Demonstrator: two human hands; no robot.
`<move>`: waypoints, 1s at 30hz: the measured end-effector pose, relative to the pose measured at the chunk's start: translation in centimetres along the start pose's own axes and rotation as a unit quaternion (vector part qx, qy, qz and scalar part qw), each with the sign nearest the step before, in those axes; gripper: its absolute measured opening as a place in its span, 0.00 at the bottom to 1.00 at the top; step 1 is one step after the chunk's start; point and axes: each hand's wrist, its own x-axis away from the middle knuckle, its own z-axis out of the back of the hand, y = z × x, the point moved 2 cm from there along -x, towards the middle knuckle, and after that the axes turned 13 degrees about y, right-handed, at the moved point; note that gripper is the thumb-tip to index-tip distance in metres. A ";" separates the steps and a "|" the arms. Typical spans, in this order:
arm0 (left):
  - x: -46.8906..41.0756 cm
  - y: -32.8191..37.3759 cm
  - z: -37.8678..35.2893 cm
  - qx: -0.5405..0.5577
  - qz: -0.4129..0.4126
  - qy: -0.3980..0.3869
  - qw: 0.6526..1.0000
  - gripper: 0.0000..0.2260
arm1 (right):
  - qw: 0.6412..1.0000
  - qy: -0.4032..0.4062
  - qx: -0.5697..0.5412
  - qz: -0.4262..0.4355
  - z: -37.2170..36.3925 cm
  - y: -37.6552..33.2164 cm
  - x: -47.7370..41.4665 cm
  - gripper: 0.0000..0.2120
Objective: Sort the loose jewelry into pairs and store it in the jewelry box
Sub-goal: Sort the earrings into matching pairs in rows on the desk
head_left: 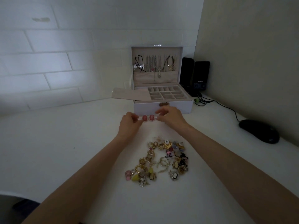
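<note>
Two matching pink oval earrings are held side by side just in front of the white jewelry box. My left hand pinches the left pink earring. The right pink earring is pinched by my right hand. The box stands open, its lid upright with necklaces hanging inside, and its top tray of small beige compartments holds nothing I can see. A heap of loose jewelry lies on the white table between my forearms.
A beige insert panel sticks out from the box's left side. Two black speakers stand right of the box, with cables running to a black mouse. A tiled wall rises behind, and a plain wall is at the right.
</note>
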 end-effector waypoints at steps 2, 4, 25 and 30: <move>1.3 0.6 0.8 0.008 0.010 -0.039 0.999 0.09 | 0.999 -0.034 -0.002 0.015 1.4 -0.5 1.5 0.09; 2.4 1.3 1.5 -0.009 0.004 -0.116 0.993 0.07 | 0.997 -0.077 0.002 0.025 2.7 -0.9 3.1 0.08; 6.7 3.7 1.4 0.016 -0.242 -0.076 0.967 0.05 | 0.997 -0.073 -0.010 0.037 5.8 -0.5 7.4 0.07; 7.3 3.7 0.8 0.110 -0.154 -0.129 0.973 0.07 | 0.986 -0.075 -0.146 0.035 6.0 -1.3 7.9 0.09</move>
